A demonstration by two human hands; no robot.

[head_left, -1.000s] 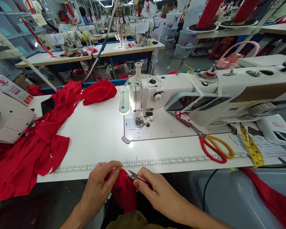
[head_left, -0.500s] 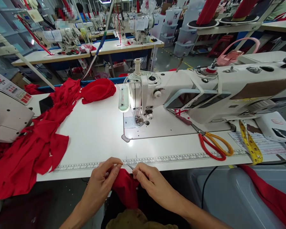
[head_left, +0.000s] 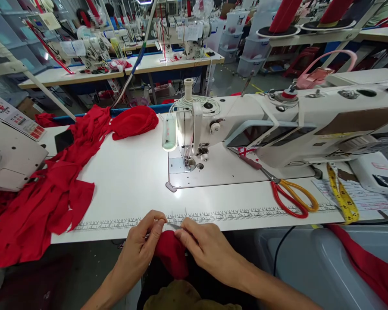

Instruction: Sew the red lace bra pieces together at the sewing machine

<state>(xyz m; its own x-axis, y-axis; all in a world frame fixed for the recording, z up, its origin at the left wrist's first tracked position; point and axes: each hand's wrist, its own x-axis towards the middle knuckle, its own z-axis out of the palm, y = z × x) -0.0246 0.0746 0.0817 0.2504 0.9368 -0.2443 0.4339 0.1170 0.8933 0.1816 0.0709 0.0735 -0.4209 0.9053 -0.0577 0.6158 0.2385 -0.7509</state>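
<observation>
Head view: a long factory room is stretching back, with rows of white sewing tables under bright lights. Up close, a smooth white table point(head_left: 132, 181) is carrying a glossy cream sewing machine point(head_left: 278, 125), its lamp glowing. A soft, crumpled pile of red fabric point(head_left: 51, 189) is sprawling across the left side. Scissors point(head_left: 291, 196) and a yellow tape measure point(head_left: 342, 198) are lying at the right. At the near edge, below a printed ruler strip point(head_left: 245, 214), the left hand point(head_left: 142, 254) is pinching a small red cloth piece point(head_left: 171, 254), fingers clamped on it. The right hand point(head_left: 207, 252) is gripping slim metal thread snips point(head_left: 173, 225), their tip meeting the cloth's top.
</observation>
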